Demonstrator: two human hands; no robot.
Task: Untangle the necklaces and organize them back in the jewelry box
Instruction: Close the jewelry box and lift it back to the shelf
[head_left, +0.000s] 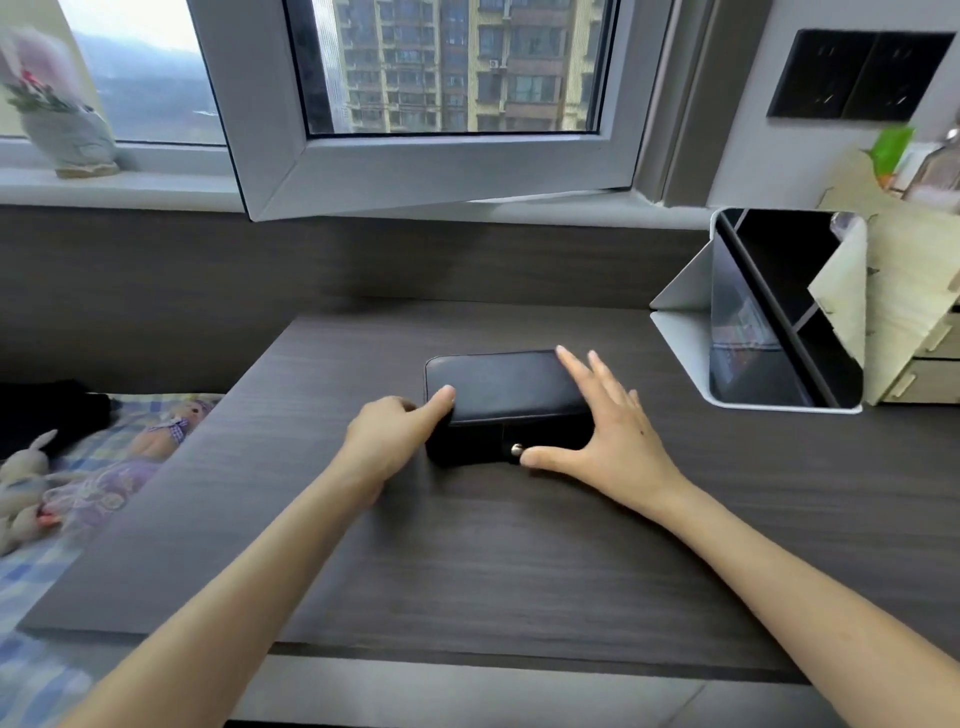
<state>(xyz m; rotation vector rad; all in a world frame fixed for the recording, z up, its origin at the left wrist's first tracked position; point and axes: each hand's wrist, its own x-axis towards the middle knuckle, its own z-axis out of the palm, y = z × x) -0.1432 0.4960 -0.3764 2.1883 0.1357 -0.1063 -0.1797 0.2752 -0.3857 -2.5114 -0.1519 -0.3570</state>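
Note:
A closed black jewelry box (498, 387) with a silver snap button (516, 449) on its front sits in the middle of the dark wood desk (467, 545). My left hand (395, 436) is at the box's left end, its forefinger stretched onto the lid's left corner and the other fingers curled beside the box. My right hand (608, 431) lies over the right end with straight spread fingers on the lid, and its thumb tip touches the front just below the snap. No necklace is in view.
A tablet in a white folding case (753, 332) stands at the right of the desk, beside a light wooden drawer organizer (904, 322). An open window sash (415, 171) juts over the back ledge. Left of the desk, dolls (156, 436) lie on a checked bedspread.

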